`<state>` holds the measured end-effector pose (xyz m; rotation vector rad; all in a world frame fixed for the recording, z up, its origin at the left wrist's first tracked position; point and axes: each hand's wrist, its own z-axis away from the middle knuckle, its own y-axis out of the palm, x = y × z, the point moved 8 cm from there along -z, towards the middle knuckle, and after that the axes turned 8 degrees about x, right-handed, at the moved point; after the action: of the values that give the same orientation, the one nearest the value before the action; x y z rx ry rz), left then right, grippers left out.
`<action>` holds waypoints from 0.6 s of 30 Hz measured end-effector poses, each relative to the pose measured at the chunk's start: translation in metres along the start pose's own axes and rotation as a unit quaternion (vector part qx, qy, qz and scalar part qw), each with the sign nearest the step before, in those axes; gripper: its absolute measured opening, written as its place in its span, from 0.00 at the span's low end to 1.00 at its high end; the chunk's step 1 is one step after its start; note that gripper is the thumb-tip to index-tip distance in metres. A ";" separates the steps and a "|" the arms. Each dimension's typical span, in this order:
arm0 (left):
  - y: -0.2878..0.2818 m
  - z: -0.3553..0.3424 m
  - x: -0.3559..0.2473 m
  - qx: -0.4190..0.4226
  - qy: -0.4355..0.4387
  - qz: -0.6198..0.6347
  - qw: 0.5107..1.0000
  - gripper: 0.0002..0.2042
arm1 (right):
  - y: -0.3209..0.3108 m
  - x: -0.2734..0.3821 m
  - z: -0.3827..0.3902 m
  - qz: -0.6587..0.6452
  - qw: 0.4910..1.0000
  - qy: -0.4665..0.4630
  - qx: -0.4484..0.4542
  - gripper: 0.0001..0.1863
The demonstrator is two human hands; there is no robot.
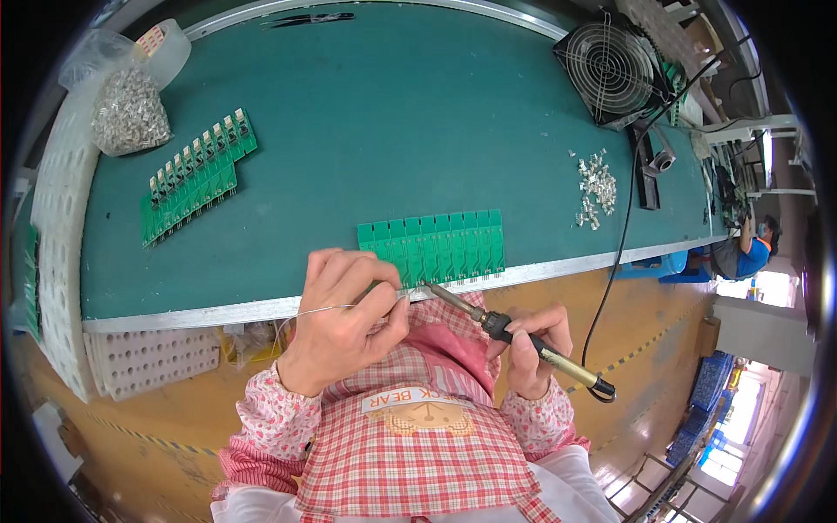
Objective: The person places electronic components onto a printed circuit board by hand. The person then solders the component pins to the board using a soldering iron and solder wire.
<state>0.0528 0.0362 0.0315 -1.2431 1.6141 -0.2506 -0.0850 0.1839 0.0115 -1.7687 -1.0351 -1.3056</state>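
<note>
A green circuit board panel (436, 244) lies at the table's front edge, its row of pins toward me. My right hand (534, 344) grips a soldering iron (501, 327) like a pen, and its tip meets the panel's near edge. In my left hand (349, 314) a thin solder wire (327, 309) is pinched, its end close to the iron's tip. The wire trails down past my left wrist. Exactly where wire and tip touch is too small to tell.
A second circuit board panel (199, 174) with white connectors lies at left, near a bag of small metal parts (131, 109). Loose parts (596, 187) lie at right. Behind them stand a fan (610, 70) and an iron stand (649, 166). Tweezers (309, 18) lie far back.
</note>
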 end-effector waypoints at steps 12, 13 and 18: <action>0.001 0.000 0.001 0.012 -0.018 0.002 1.000 0.09 | 0.000 0.003 -0.003 0.015 0.999 -0.034 0.000 0.06; 0.001 0.000 0.001 0.012 -0.017 0.003 1.000 0.09 | 0.001 0.005 -0.004 0.029 0.998 -0.053 0.007 0.06; -0.001 -0.002 -0.001 0.022 -0.009 -0.003 1.000 0.08 | 0.003 0.009 -0.005 0.045 0.996 -0.069 0.014 0.06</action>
<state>0.0514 0.0357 0.0339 -1.2147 1.5812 -0.2764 -0.0827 0.1803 0.0215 -1.8834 -1.0296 -1.1219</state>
